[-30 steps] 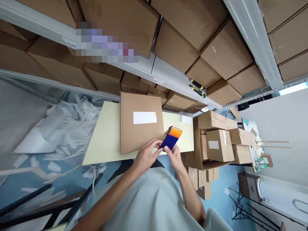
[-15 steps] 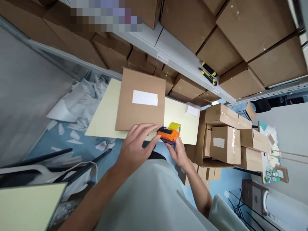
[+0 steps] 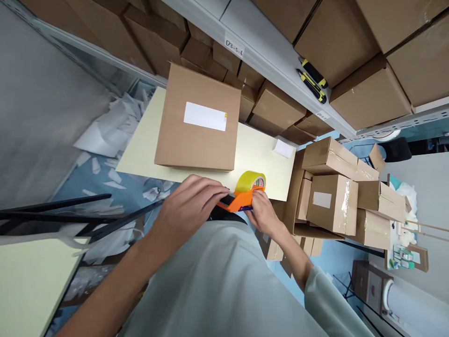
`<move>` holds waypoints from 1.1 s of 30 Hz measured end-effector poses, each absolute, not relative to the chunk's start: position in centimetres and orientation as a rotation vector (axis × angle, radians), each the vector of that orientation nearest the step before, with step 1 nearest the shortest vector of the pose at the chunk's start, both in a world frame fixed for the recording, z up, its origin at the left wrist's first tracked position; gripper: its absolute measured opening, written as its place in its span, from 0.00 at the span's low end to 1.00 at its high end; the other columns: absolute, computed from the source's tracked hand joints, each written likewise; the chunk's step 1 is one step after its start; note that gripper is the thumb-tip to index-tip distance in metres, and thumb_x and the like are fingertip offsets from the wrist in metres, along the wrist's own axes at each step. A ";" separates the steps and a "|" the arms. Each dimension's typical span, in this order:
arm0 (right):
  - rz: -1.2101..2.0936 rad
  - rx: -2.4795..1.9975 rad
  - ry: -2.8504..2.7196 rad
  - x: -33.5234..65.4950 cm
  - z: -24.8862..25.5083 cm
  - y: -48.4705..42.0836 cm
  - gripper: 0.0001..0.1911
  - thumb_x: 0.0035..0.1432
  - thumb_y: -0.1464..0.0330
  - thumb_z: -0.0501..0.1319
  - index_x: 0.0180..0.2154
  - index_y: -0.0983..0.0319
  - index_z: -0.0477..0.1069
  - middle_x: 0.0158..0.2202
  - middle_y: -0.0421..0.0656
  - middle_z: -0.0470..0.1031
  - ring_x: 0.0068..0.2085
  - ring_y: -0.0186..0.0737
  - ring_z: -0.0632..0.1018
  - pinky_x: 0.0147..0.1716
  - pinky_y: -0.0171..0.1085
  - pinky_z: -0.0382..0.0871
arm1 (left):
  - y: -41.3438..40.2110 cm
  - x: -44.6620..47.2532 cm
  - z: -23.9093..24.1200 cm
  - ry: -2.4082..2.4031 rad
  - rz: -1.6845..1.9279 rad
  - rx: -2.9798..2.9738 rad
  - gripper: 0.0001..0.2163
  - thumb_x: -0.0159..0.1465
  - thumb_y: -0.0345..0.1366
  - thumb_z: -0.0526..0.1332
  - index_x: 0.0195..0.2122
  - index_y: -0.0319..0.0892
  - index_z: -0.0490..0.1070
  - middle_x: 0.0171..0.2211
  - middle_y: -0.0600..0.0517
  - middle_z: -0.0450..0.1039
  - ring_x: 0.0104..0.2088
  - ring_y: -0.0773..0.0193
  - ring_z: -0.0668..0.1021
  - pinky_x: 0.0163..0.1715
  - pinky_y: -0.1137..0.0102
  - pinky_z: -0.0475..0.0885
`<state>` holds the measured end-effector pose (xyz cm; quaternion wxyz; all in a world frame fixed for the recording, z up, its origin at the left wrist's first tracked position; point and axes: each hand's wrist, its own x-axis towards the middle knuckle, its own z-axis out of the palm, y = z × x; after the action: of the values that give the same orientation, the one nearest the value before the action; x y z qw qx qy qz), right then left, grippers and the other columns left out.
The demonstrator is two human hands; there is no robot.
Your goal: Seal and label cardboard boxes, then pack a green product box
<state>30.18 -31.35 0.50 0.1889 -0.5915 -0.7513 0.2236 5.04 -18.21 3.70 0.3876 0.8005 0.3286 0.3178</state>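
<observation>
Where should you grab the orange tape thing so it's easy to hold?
Probably by the orange body of the tape dispenser, coming from the near edge of the table. The yellow roll sits at its far end, so the near part is free. The left hand and right hand both grip it there.

Closed cardboard box [image 3: 198,126] with white label [image 3: 205,116] on pale yellow table [image 3: 147,145]. Small white pad [image 3: 284,148] at far right corner. Yellow-black utility knives [image 3: 313,80] on shelf rail. Stacked cartons [image 3: 336,187] right. Paper scraps [image 3: 112,135] on floor left.
</observation>
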 end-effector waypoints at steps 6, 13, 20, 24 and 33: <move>0.713 -1.678 -2.225 30.3 -0.7 -32.4 0.13 0.81 0.59 0.56 0.53 0.60 0.73 0.47 0.53 0.82 0.51 0.56 0.81 0.63 0.58 0.75 | -21.1 4.0 0.4 0.960 0.843 2.011 0.12 0.79 0.39 0.58 0.44 0.50 0.82 0.42 0.48 0.85 0.45 0.53 0.83 0.53 0.56 0.80; 0.841 -1.789 -2.424 30.1 -2.1 -34.5 0.15 0.83 0.57 0.55 0.48 0.60 0.73 0.42 0.52 0.82 0.47 0.55 0.82 0.59 0.54 0.77 | -25.1 3.4 -5.4 1.042 0.810 1.828 0.12 0.79 0.40 0.57 0.43 0.47 0.79 0.41 0.47 0.83 0.43 0.54 0.81 0.49 0.61 0.79; 0.933 -2.207 -2.501 33.5 -0.5 -35.9 0.10 0.80 0.62 0.59 0.53 0.62 0.72 0.47 0.56 0.84 0.49 0.58 0.84 0.58 0.55 0.78 | -23.9 -1.6 -10.8 1.371 0.987 1.664 0.12 0.80 0.43 0.58 0.43 0.44 0.76 0.42 0.48 0.81 0.40 0.57 0.78 0.50 0.61 0.76; 0.931 -2.384 -2.568 33.0 -1.0 -33.7 0.12 0.81 0.62 0.57 0.54 0.63 0.71 0.48 0.59 0.84 0.51 0.60 0.84 0.58 0.54 0.77 | -21.1 -3.1 -14.5 1.483 0.903 1.531 0.12 0.81 0.43 0.59 0.43 0.41 0.75 0.41 0.50 0.78 0.41 0.61 0.75 0.52 0.64 0.74; 0.686 -2.565 -2.576 28.0 -5.5 -26.2 0.11 0.81 0.66 0.57 0.56 0.66 0.70 0.52 0.62 0.85 0.54 0.58 0.84 0.62 0.50 0.74 | -15.8 -1.3 -21.3 1.739 1.049 1.217 0.02 0.74 0.33 0.63 0.43 0.43 0.72 0.48 0.42 0.79 0.51 0.53 0.78 0.57 0.61 0.73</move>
<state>27.97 -26.20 -5.55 -0.2752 -0.6666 -0.6694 0.1783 -1.33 -15.75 -21.26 0.3773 0.4762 0.6801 0.4103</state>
